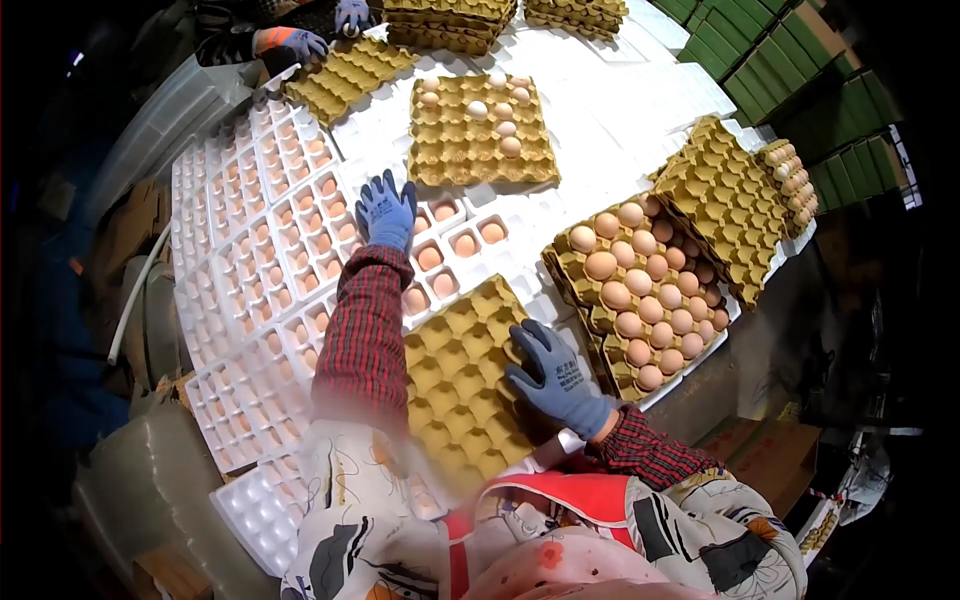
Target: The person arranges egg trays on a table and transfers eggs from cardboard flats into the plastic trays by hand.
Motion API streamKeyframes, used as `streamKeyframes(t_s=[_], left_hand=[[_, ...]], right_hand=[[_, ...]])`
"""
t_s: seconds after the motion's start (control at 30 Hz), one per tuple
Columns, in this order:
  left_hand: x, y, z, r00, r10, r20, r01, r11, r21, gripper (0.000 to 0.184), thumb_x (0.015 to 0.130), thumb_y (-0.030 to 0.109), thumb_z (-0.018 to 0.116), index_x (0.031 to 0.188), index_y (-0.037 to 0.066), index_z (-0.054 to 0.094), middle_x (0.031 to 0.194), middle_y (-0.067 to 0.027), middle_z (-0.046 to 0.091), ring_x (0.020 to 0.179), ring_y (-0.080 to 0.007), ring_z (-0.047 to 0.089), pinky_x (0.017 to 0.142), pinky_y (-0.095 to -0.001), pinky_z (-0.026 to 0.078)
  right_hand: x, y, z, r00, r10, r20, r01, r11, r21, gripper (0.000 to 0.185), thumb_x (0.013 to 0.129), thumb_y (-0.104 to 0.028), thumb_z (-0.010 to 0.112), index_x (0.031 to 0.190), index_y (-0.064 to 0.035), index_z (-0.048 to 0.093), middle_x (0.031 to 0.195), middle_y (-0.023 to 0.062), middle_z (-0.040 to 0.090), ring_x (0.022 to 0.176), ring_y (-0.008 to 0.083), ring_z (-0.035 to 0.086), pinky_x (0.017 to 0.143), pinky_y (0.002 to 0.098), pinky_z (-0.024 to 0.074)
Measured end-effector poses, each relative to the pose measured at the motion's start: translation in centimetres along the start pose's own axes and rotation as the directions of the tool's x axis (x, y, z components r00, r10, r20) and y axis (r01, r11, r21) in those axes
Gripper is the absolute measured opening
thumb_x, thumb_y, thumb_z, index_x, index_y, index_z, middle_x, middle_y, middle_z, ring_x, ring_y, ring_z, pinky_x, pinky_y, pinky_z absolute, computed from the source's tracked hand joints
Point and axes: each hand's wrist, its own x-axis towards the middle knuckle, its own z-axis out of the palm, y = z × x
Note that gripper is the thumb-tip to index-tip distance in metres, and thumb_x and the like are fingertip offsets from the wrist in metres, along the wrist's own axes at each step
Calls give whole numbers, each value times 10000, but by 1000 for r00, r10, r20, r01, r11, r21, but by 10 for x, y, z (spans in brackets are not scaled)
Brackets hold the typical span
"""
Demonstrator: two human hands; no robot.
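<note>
My left hand (pixel 386 214), in a blue-grey work glove, lies with its fingers spread over the white foam egg trays (pixel 330 262), beside brown eggs in their pockets. My right hand (pixel 556 378), gloved alike, holds the right edge of an empty olive pulp egg tray (pixel 462 372), its thumb over the cups. This tray lies close to my body and covers part of the foam trays. Right of it stands a pulp tray full of brown eggs (pixel 650 290). Farther off, another pulp tray (pixel 480 150) carries several eggs at its back and right.
An empty pulp tray (pixel 725 205) leans against the full one. Stacked pulp trays (pixel 450 22) stand at the far edge. Another person's gloved hand (pixel 295 42) is by a tilted pulp tray (pixel 352 75). Green cartons (pixel 765 60) are piled at the back right.
</note>
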Motion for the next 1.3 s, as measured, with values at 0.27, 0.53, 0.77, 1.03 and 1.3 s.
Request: streamKeyframes(t_s=[0.27, 0.53, 0.77, 1.03, 1.3], left_hand=[[-171, -58, -134, 997, -51, -59, -14, 627, -779, 483, 965, 185, 623, 1375, -32, 488, 1401, -201, 511, 1304, -302, 480, 1068, -379, 397], [-299, -73, -255, 907, -372, -200, 107, 660, -744, 451, 1043, 182, 431, 1420, -66, 439, 1473, -151, 458, 1365, -244, 418, 1150, -369, 307], [-329, 28, -265, 924, -317, -213, 54, 661, -748, 434, 1048, 162, 437, 1420, -61, 449, 1458, -148, 489, 1328, -239, 472, 1128, -360, 329], [-371, 248, -194, 977, -212, 9, 128, 554, -822, 383, 992, 72, 557, 1365, -12, 535, 1363, -134, 578, 1276, -229, 530, 1087, -356, 395], [-409, 313, -160, 976, 198, 92, -177, 964, -200, 598, 811, 298, 742, 1329, 66, 552, 1339, -182, 559, 1188, -368, 540, 1009, -477, 409]], right_hand=[[-33, 38, 21, 989, 138, 46, -113, 931, -347, 685, 903, -382, 598, 1447, -16, 398, 1214, 265, 554, 1114, 432, 518, 944, 485, 431], [-5, -15, -90, 997, 33, -67, -18, 978, 208, 522, 841, -169, 617, 1324, -5, 507, 1150, 308, 574, 1021, 431, 586, 909, 466, 476], [-9, 154, -313, 689, 475, -548, -169, 840, 516, 611, 889, -168, 667, 1392, 58, 405, 1023, 161, 661, 876, 163, 633, 752, 282, 507], [-38, 265, -328, 678, 353, -645, -364, 923, 124, 971, 872, -446, 694, 1506, 88, 188, 1419, 318, 465, 1257, 414, 531, 1002, 434, 458], [-55, 202, -377, 810, -128, -572, 57, 989, -139, 662, 869, -268, 740, 1406, 1, 462, 1185, 228, 602, 1045, 381, 610, 873, 443, 502]])
